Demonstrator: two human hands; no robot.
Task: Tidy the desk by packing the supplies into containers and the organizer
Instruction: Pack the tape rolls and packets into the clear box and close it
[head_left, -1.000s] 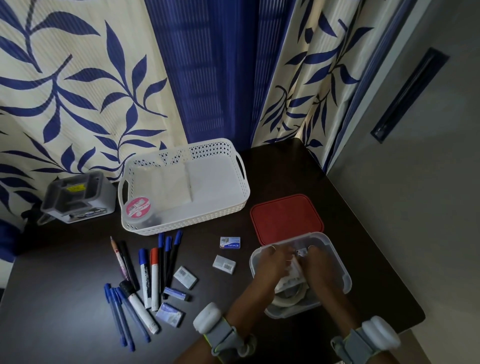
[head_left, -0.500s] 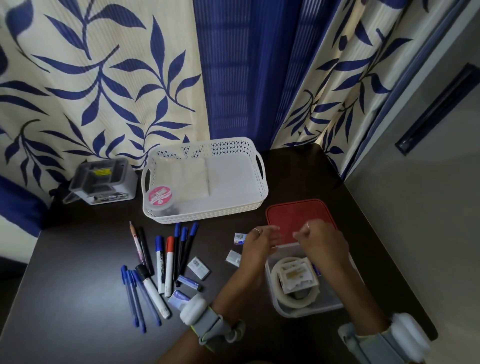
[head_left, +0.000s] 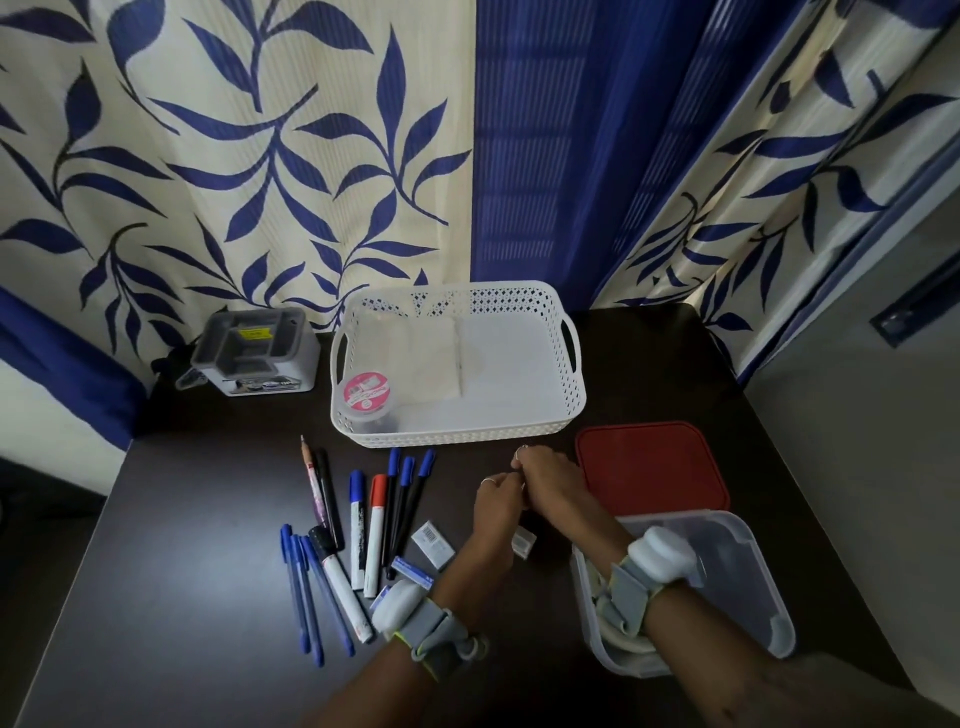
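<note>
Head view: both hands meet mid-desk (head_left: 208, 519), between the white basket (head_left: 574, 395) and the clear container (head_left: 753, 561). Left hand (head_left: 498, 501) and right hand (head_left: 553, 483) touch at the fingertips, fingers curled inward; cannot tell what, if anything, they pinch, it's hidden. Right forearm crosses the clear container at the front right corner; a tape roll (head_left: 618, 642) peeks out under the wrist. Red lid (head_left: 652, 467) lies flat just behind the container, toward the right edge. Basket sits at the back edge, centre, with a pink-topped tub (head_left: 366, 397) in its front left corner. Grey organizer (head_left: 254, 351) at the back left corner. Pens and markers (head_left: 358, 525) fan out front left of centre; small boxes (head_left: 431, 540) just beside them, one small box (head_left: 522, 540) under the left wrist.
</note>
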